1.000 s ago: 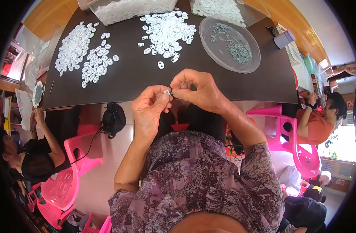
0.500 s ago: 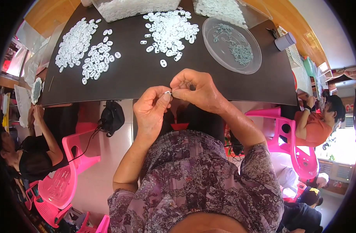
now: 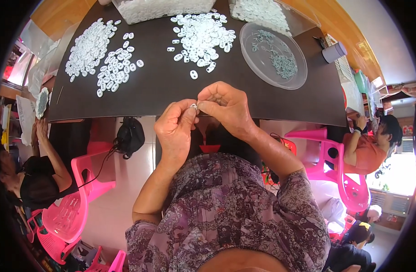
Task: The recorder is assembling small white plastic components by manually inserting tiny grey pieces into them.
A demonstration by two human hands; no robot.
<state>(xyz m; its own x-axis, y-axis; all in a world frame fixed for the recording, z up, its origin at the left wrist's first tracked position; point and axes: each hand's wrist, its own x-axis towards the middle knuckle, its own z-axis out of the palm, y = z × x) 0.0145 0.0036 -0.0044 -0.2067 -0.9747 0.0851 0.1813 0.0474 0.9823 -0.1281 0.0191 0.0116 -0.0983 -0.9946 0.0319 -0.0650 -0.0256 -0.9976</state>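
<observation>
Just in front of the table's near edge, my left hand (image 3: 174, 129) pinches a small white oval piece (image 3: 194, 106) between thumb and fingertips. The right hand (image 3: 228, 106) is closed at the same spot, thumb and forefinger pressed together against the piece. Whatever those right fingertips hold is too small and covered to make out. Beyond my hands lies a pile of white oval pieces with two holes (image 3: 201, 38). Two groups of similar white ovals are on the left, a large heap (image 3: 88, 47) and a smaller cluster (image 3: 115, 70).
A round clear tray (image 3: 302, 75) at the right holds tiny grey-green parts (image 3: 284, 65). Clear bins (image 3: 169, 13) of white pieces stand along the back of the dark table (image 3: 149, 102). A grey cylinder (image 3: 334, 52) lies at the right edge. People sit on pink chairs either side.
My two hands stay together at the white piece, with the right fingertips shifted slightly left and up over it. The view has moved a little; the piles are unchanged.
</observation>
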